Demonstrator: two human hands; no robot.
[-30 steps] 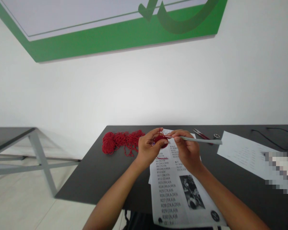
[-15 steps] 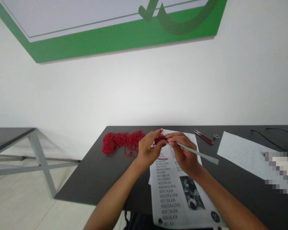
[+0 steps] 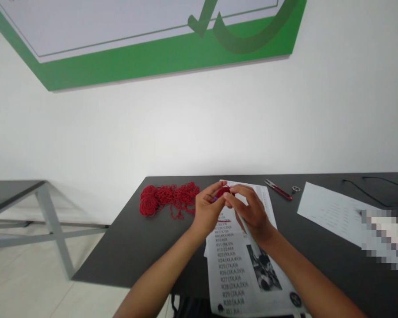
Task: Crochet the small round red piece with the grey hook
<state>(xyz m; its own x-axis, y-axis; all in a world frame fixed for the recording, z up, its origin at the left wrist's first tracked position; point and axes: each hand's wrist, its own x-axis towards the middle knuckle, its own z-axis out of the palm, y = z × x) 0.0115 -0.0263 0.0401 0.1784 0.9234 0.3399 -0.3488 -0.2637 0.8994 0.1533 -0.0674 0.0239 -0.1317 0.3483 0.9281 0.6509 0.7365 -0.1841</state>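
Between the fingertips of my left hand (image 3: 208,205) is a small piece of red crochet work (image 3: 223,191), with a bit of purple at its lower edge. A red strand runs up to my raised left index finger. My right hand (image 3: 250,207) is closed on a crochet hook (image 3: 247,227) with a pale grey handle, which slants down beneath the palm. The hook's tip meets the crochet work, though fingers hide the exact spot. Left of the hands lies a loose heap of red yarn (image 3: 169,198). Under both hands rests a printed pattern sheet (image 3: 230,269) with rows of text and a photo.
Red-handled thread snips (image 3: 278,190) and a small metal ring (image 3: 296,189) lie behind my right hand. Farther right are another paper sheet (image 3: 328,212), black cords or thin frames (image 3: 365,192) and a pixelated patch. A second table (image 3: 13,194) stands at the left.
The hook has swung from pointing out to the right to slanting steeply down under my right palm. My right hand has turned with it. The whole view has shifted slightly.
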